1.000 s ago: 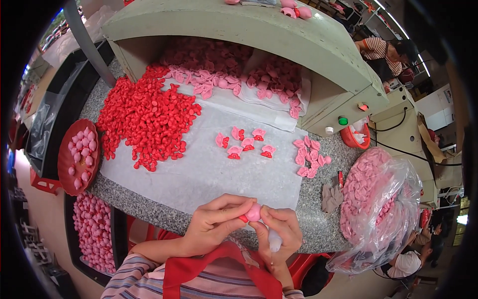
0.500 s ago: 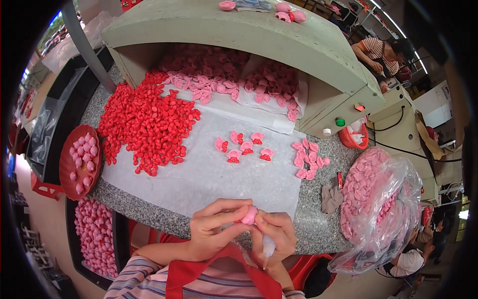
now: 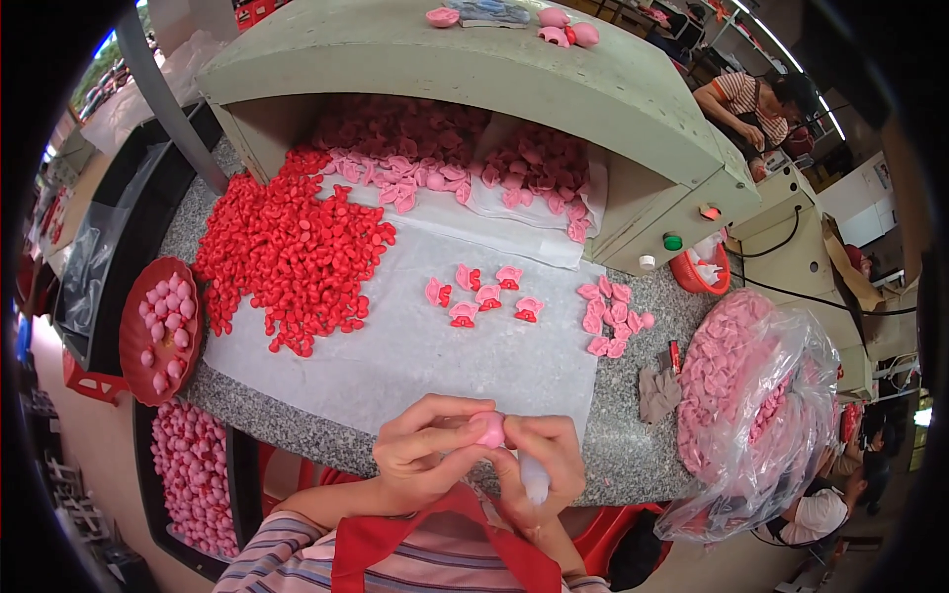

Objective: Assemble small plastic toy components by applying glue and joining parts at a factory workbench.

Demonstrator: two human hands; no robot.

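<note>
The pink piece (image 3: 488,429) is smooth, rounded and slightly shiny, and it is above the near edge of the speckled grey table (image 3: 633,465), in front of the red apron (image 3: 395,544). Both hands come together on it: the left hand (image 3: 427,453) pinches it from the left side, and the fingertips of the right hand (image 3: 544,457) press at its right side, so the fingers cover a part of it. The right hand also keeps one small whitish bottle (image 3: 535,478) against the palm, with its end pointing down. On the white sheet (image 3: 386,371) I count six pink-and-red pieces (image 3: 487,296); across its right edge lies a cluster of plain pink pieces (image 3: 595,308), perhaps a dozen, which overlap too much for exact counting. A big pile of red parts (image 3: 297,257) covers the far left corner of the sheet. One red bowl (image 3: 134,346) with pink pieces stands at the table's left edge. Along the far edge, one pale green cabinet (image 3: 445,69) shades a heap of pink shells (image 3: 415,138). At the right edge, one clear bag (image 3: 781,474) partly covers more pink pieces, and one grey cloth (image 3: 658,393) lies near it.
</note>
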